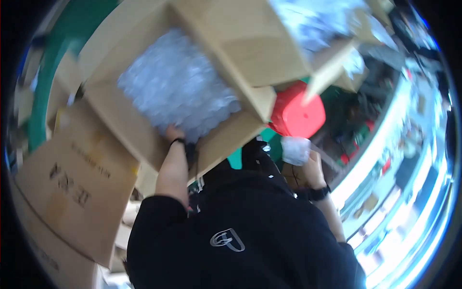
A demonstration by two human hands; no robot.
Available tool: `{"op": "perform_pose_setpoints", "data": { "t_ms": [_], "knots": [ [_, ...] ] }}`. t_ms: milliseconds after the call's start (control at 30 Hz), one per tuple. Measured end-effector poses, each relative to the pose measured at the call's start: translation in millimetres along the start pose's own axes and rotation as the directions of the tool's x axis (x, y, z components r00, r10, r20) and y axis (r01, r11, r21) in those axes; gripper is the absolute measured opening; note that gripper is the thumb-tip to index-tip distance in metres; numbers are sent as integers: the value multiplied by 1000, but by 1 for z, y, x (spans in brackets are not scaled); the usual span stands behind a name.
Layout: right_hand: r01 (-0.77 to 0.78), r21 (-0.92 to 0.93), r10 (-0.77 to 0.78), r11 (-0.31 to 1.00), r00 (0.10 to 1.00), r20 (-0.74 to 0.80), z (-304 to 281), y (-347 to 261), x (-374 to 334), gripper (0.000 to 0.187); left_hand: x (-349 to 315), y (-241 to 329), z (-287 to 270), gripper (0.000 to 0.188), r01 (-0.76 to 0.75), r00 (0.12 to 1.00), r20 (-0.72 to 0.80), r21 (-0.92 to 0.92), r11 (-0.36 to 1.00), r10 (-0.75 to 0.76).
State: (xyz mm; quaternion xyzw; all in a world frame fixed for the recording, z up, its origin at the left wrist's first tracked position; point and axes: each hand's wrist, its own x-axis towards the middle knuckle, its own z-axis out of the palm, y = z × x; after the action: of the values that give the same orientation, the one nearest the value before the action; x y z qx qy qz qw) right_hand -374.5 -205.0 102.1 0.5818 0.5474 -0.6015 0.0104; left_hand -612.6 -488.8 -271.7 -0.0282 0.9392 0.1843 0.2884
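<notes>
An open cardboard box (118,130) holds a heap of clear, bluish-white plastic pieces (178,79), too blurred to name exactly. My left hand (174,132) reaches down into the box and touches the near edge of the heap. Its fingers are blurred and partly lost among the pieces. On the right, my right hand (314,168) is closed on a translucent whitish plastic piece (295,150), held out beside a red plastic stool (303,115). The piece's exact kind cannot be made out.
Cardboard flaps (77,183) spread at the left. Another box (332,62) with bluish clear plastic in it stands at the far right. A long workbench (375,192) with bright lights and small parts runs along the right side. Green floor (82,24) shows at the upper left.
</notes>
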Motion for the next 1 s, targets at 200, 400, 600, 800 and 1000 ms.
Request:
{"op": "perform_pose_setpoints", "data": {
  "t_ms": [200,400,600,800,1000],
  "knots": [
    [93,-82,-103,992,987,-126,-6,38,-6,26,-2,-12,-68,33,75,984,179,-349,934,-12],
    [197,-62,-206,978,951,-230,-49,47,-36,30,-46,49,-128,33,136,985,140,-278,951,-100],
    [218,158,-161,963,936,-312,-106,94,-66,33,-85,92,-214,40,-244,918,-261,218,945,298],
    [213,527,-8,823,931,-364,-167,146,-76,35,-220,267,-269,35,-603,774,-540,-468,646,331],
    [454,737,-2,500,852,-523,-195,170,-96,34,-310,413,-201,35,-641,495,-223,-746,179,840]
  ]
}}
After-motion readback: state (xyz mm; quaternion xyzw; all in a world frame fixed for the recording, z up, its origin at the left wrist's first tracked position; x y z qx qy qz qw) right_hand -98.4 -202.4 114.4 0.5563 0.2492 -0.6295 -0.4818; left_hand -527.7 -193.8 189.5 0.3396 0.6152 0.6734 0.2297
